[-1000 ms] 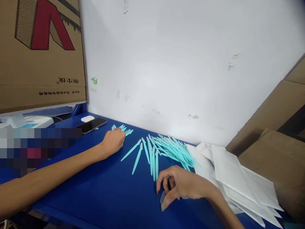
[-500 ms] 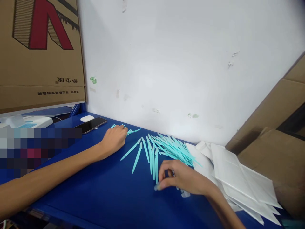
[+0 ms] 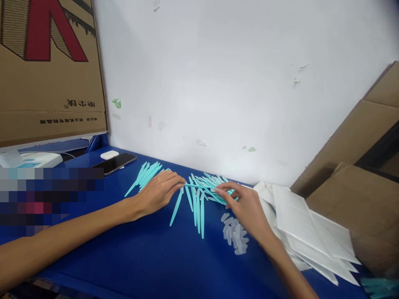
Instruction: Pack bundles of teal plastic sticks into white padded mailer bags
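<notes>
A turquoise eyebrow razor (image 3: pixel 199 186) lies level between my two hands. The fingers of my left hand (image 3: pixel 157 189) are closed on its left end, while my right hand (image 3: pixel 241 201) pinches its right end, where a cap would be too small to make out. Several razors (image 3: pixel 196 207) are spread in a loose row below. Behind my right hand a heap of them (image 3: pixel 212 182) is partly hidden. Another bunch of razors (image 3: pixel 148 172) lies left of my left hand. Small clear plastic caps (image 3: pixel 235 236) are piled under my right wrist.
A phone (image 3: pixel 118 163) and a white case (image 3: pixel 109 155) lie at the back left of the blue table (image 3: pixel 149 257). White paper-like sleeves (image 3: pixel 308 224) are stacked at the right. Cardboard boxes (image 3: pixel 50 83) flank both sides, and a white wall (image 3: pixel 199 83) stands behind.
My left hand has come right from the left bunch and now holds a razor. My right hand, which pinched a clear cap low down, has risen to the razor's other end, uncovering the cap pile.
</notes>
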`<state>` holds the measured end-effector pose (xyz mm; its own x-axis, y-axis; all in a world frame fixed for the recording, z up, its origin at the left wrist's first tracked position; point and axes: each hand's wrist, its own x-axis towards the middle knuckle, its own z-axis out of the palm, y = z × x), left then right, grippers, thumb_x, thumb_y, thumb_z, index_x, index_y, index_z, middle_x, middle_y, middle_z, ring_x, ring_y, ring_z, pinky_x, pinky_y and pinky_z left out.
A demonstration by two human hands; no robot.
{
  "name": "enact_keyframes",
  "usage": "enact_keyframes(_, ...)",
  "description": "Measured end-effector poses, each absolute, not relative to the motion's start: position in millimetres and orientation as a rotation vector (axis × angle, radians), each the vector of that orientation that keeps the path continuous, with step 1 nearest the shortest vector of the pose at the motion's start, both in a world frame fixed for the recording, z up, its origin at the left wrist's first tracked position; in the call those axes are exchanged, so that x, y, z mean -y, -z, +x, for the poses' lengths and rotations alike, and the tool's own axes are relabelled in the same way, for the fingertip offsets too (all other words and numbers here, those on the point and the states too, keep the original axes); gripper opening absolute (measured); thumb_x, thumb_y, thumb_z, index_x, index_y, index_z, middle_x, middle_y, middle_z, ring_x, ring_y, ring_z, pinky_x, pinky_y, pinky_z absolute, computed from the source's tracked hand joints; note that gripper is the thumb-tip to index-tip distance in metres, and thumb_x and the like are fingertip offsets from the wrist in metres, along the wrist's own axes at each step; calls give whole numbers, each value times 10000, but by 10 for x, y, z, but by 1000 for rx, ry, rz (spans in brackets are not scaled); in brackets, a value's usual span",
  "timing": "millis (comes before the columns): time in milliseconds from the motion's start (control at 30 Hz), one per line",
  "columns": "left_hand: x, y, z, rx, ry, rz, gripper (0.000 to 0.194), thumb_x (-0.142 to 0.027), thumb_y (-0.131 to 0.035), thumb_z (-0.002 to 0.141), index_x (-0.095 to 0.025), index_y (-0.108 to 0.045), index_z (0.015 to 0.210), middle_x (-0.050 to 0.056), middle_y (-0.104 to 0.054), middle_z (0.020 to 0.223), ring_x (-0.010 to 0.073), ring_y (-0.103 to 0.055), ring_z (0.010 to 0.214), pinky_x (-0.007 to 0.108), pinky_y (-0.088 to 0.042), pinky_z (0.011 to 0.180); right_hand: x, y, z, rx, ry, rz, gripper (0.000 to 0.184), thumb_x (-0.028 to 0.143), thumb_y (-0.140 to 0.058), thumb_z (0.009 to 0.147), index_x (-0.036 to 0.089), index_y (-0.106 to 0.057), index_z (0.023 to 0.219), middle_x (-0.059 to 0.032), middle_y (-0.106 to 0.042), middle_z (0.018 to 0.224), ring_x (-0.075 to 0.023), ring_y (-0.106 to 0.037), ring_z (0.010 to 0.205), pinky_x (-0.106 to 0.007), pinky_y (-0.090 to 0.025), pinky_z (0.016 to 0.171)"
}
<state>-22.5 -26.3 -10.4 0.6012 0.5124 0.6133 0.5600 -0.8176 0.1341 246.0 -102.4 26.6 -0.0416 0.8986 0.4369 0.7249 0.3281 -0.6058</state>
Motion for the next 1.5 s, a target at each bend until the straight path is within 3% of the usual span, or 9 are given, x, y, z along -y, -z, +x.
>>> enact_keyframes(367,377,52,-173,736,1160,-2760,211,-212,-446,999,-166,-644,1054,76,-710,987,181,-623,915,339,-494,834,1055,-248,2368,1784,-369,-1323,240,460,-610,902,265,-748,888,-13,-754,941,-135,-615,499,-279,-496,514)
enact_keyframes(533,444,47,-156,733,1215,-2863,201,-199,-434,1006,-158,-623,1057,60,-674,933,136,-618,808,248,-490,718,1052,-168,2322,1752,-500,-1315,238,437,-624,896,246,-765,919,-25,-743,780,-142,-609,478,-256,-443,447)
enact_keyframes(667,447,40,-178,721,1178,-2866,202,-199,-437,1006,-155,-628,1056,56,-665,902,134,-599,767,242,-465,679,1045,-102,2289,1723,-545,-1306,218,418,-642,889,239,-767,898,-12,-714,686,-131,-589,461,-250,-436,466)
enact_keyframes(900,445,68,-185,642,1048,-2854,289,-178,-390,1014,-147,-623,1182,65,-662,887,134,-571,711,250,-421,616,1043,-93,2290,1733,-530,-1266,212,423,-638,898,249,-760,893,-22,-739,854,-119,-590,470,-258,-448,475)
enact_keyframes(967,458,65,-163,676,982,-2834,276,-194,-398,1012,-158,-636,1147,63,-672,889,144,-576,740,271,-431,668,1049,-126,2301,1743,-494,-1257,212,435,-649,890,255,-760,903,-19,-733,865,-116,-589,464,-259,-455,475)
enact_keyframes(1133,387,-75,-204,937,760,-2575,278,-272,-422,994,-162,-676,1020,92,-660,835,235,-570,842,362,-428,747,1053,-172,2345,1771,-416,-1288,302,439,-578,937,289,-651,1189,10,-705,811,-118,-594,491,-239,-473,477)
enact_keyframes(1300,200,-140,-376,1429,406,-2354,271,-227,-435,937,-136,-671,841,123,-649,713,279,-617,730,336,-396,608,1037,-145,2403,1906,-226,-1359,246,405,-486,985,316,-637,1158,39,-705,800,-103,-565,493,-235,-450,516)
enact_keyframes(1500,199,-33,-330,1487,309,-2505,380,-325,-386,978,-160,-653,763,100,-653,660,245,-623,631,308,-374,552,1026,-231,2487,2062,-380,-1423,282,445,-446,993,302,-644,1136,43,-698,725,-122,-566,479,-248,-411,506)
